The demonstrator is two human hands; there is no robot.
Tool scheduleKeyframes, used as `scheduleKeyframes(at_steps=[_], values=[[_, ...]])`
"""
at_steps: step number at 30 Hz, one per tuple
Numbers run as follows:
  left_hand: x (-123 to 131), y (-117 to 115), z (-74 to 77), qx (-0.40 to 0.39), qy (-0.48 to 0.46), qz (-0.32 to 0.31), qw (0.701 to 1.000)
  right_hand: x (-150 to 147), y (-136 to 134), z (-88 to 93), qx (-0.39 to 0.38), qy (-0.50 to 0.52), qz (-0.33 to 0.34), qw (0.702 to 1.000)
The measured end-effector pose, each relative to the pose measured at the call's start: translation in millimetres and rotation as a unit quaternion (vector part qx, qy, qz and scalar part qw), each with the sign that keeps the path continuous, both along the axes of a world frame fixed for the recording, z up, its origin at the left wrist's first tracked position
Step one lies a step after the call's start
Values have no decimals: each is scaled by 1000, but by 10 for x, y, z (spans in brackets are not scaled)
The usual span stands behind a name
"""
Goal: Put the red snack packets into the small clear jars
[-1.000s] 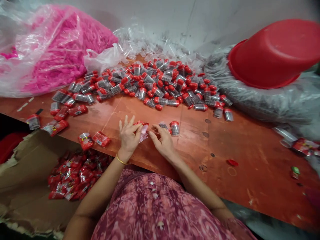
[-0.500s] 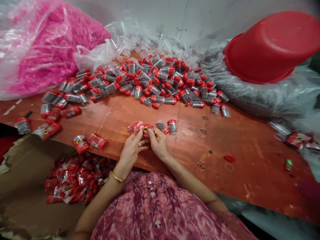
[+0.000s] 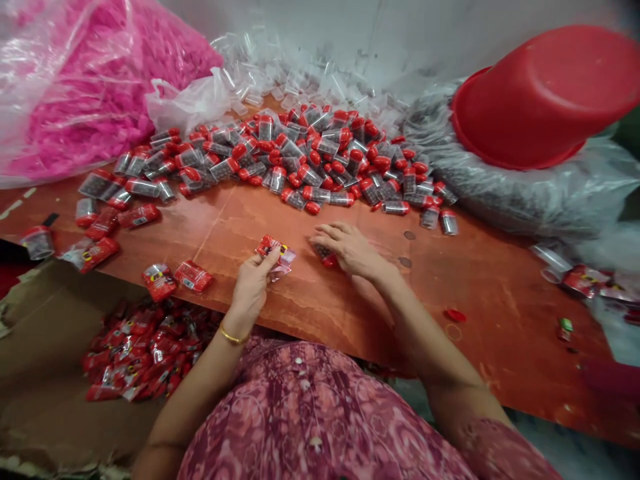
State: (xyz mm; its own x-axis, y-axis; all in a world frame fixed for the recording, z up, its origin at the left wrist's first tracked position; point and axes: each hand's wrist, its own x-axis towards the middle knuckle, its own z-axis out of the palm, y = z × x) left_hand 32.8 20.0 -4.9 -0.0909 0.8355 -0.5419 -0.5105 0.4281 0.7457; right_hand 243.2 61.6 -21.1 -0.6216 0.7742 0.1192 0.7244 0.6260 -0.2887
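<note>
My left hand (image 3: 253,283) pinches a small red printed plastic pouch (image 3: 271,245) between thumb and fingers, just above the table. The pouch's clear lower end hangs to the right and looks loose. Over to the right, my right hand (image 3: 350,250) reaches palm down with its fingers stretched out. Under those fingers shows part of a small clear jar with a red cap (image 3: 326,255) and dark beads inside. Whether the fingertips touch it I cannot tell; another jar seen beside it earlier is hidden by the hand.
A large heap of red-capped jars (image 3: 300,160) spreads across the table's back. Filled red pouches (image 3: 193,276) lie at the left edge, above a cardboard box (image 3: 40,373) holding many more. A pink-filled bag (image 3: 100,87), clear tubes (image 3: 300,80) and a red bucket (image 3: 545,100) stand behind.
My right hand has let go of the pouch and moved right, over the two jars. My left hand keeps the pouch, now turned with its clear end showing.
</note>
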Motion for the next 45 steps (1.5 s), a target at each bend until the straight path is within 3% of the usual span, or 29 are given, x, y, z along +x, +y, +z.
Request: scheduleKeyframes(at_steps=[3,7,13,16,20,28,33,40,45], values=[[0,-12,33,-13,-28,-18,999,155,48,14,16,-98,65,993],[-11,-45,56,-38,-60,-34,997,163,-122,-45,51,-110,71,990],[-22,-87,80,-61,-68,-53,994,113,-487,-57,184,64,-27,980],[14,-105,82,-48,-59,-61,995,28,-595,-6,192,135,-33,972],[48,-126,94,-22,-42,-91,995,-65,-613,44,171,143,-31,974],[12,-131,80,14,27,-112,993,-150,-625,-6,212,126,-62,967],[139,-142,31,36,20,-70,997,-297,-662,-130,172,150,-97,969],[260,-154,61,-10,-55,-22,998,-572,-682,-193,139,219,-178,949],[220,-144,-2,31,-41,15,999,-569,-667,-207,-16,317,-179,931]])
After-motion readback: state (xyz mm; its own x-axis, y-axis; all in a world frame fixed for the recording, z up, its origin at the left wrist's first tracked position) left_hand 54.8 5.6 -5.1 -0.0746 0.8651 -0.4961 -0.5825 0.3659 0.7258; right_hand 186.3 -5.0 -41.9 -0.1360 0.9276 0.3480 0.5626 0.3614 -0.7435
